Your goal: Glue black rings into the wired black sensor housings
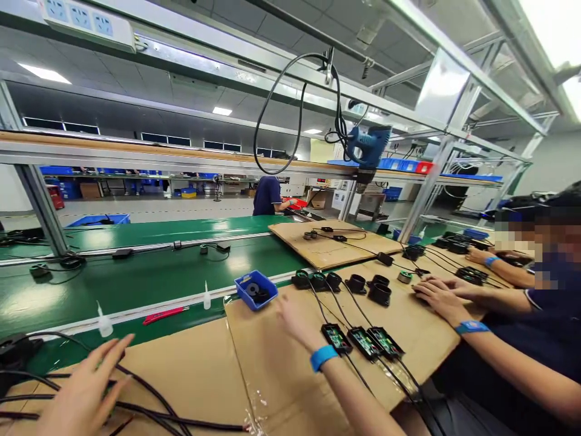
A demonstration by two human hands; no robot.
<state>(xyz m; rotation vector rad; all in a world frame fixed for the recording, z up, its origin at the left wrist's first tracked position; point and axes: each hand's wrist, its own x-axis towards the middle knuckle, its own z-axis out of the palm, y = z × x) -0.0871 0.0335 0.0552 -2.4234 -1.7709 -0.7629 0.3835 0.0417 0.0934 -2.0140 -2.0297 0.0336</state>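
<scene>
Guide right hand [293, 321] carefully beside blue bin [267, 301] at far edge of cardboard [267, 375]; half curled, impossible to tell from blur if holding anything. With left hand [84, 387] spread, seemingly empty, avoid dragging black cables [204, 423] toward left edge.

I see blue rectangular plastic bin [245, 280], far-left corner of tan flat cardboard sheet [272, 369]; green rectangular circuit boards [362, 340]; long black cables [209, 424].

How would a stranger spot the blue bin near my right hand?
Find the brown cardboard on the green bench. At its far edge sits the small, open blue bin holding dark parts. Unlike the blue tray farther back left, it's close beside your right hand.
</scene>
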